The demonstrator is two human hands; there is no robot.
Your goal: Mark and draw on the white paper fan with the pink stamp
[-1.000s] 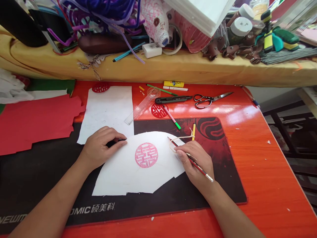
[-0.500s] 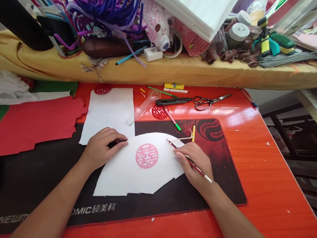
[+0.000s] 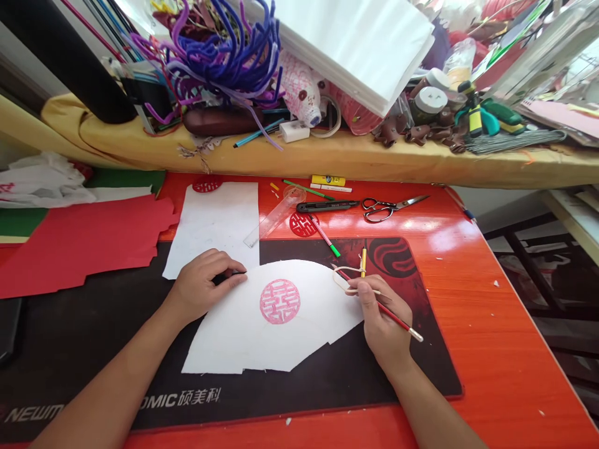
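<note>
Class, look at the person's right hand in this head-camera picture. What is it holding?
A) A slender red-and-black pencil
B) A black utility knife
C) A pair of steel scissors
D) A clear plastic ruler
A. The person's right hand grips the slender red-and-black pencil, whose white-tipped end sticks out past the hand.

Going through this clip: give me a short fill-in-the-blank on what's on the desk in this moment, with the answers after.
The left hand rests on a sheet of ____ paper. Its round motif is ____. The right hand holds a slim tool with a ____ shaft. The scissors point their blades toward the ____ in view.

Answers: white; pink; red; right.
</note>
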